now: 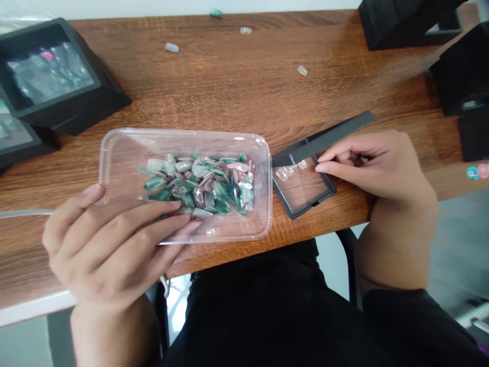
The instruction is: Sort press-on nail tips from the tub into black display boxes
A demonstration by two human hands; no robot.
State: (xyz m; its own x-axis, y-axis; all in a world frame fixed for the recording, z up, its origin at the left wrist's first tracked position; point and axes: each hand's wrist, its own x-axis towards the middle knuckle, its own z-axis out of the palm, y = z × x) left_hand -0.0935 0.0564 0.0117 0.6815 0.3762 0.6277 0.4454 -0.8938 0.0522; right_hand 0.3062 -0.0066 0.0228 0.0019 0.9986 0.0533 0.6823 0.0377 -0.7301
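A clear plastic container holds a heap of glossy press-on nails in green, grey and pinkish tones. My left hand grips its near left side, fingers over the rim and close to the nails, thumb seen through the wall. Right beside the container lies a black-framed case with a clear panel and a raised dark flap. A few clear nails rest along its upper part. My right hand pinches thumb and forefinger together at the case's right edge; whatever is between the fingertips is too small to make out.
Loose nails lie scattered toward the back of the wooden table. Black display boxes with clear windows stand at the left. More black boxes are at the right. The table's front edge runs close to my lap.
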